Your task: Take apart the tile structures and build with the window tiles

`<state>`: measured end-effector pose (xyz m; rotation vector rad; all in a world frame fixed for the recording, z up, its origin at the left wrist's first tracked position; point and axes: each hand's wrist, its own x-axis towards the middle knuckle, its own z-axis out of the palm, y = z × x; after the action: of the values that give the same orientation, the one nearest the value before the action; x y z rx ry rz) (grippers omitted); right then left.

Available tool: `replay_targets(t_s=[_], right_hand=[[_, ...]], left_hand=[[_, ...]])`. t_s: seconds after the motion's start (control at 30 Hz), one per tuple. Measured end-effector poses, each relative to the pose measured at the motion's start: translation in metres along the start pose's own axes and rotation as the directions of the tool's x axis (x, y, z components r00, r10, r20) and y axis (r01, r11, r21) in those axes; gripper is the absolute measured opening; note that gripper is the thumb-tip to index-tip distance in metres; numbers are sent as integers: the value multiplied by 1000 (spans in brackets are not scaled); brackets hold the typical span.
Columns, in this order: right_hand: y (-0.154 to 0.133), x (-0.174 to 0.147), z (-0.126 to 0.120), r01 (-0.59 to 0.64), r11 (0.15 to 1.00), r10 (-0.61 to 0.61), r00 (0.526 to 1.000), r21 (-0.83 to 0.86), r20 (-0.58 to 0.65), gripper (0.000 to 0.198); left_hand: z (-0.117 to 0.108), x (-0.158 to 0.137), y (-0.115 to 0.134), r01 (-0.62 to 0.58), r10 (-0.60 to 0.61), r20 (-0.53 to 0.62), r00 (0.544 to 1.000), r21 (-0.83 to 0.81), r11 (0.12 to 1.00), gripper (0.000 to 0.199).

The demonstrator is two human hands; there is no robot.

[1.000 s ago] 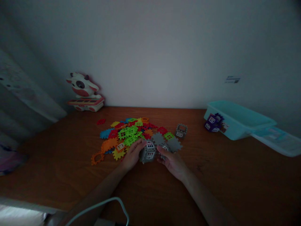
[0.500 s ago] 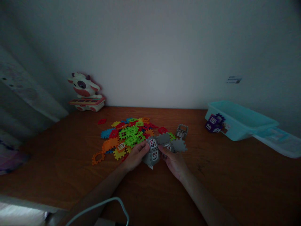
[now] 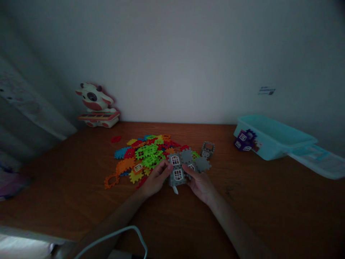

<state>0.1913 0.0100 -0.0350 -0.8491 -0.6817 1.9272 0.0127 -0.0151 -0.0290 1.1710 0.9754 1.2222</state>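
Observation:
Between my two hands is a grey building-block assembly, made of notched panels with white window lattices. My left hand grips its left side, thumb across the front. On the other side my right hand pinches the right edge near the joint of two window panels. Plain grey gear-edged pieces stick out behind and to the right of my right thumb. A white strip hangs from the bottom of the assembly. My fingers behind the panels are hidden.
A pile of colourful notched blocks lies just beyond my left hand. Behind stands a small grey block frame. A purple block build leans by a turquoise bin. A cow toy keyboard sits back left; a pale cable loops in front.
The grey assembly has turned between my hands, so its two window panels face me more squarely. Both hands keep their grip in nearly the same place.

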Motion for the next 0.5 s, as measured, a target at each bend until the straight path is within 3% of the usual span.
replay_targets(t_s=[0.23,0.37,0.5], right_hand=[[2,-1,3,80,995,-83,995,-62,-53,34],[3,0,5,134,991,-135,988,-24,-79,35],[-2,-1,6,147,989,-146,988,10,-57,35]], left_hand=[[2,0,-1,2,-2,17,1000,-2,1000,48],[1,3,-10,83,-81,18,997,-185,979,45],[-1,2,-12,195,-156,142,977,-321,927,49]])
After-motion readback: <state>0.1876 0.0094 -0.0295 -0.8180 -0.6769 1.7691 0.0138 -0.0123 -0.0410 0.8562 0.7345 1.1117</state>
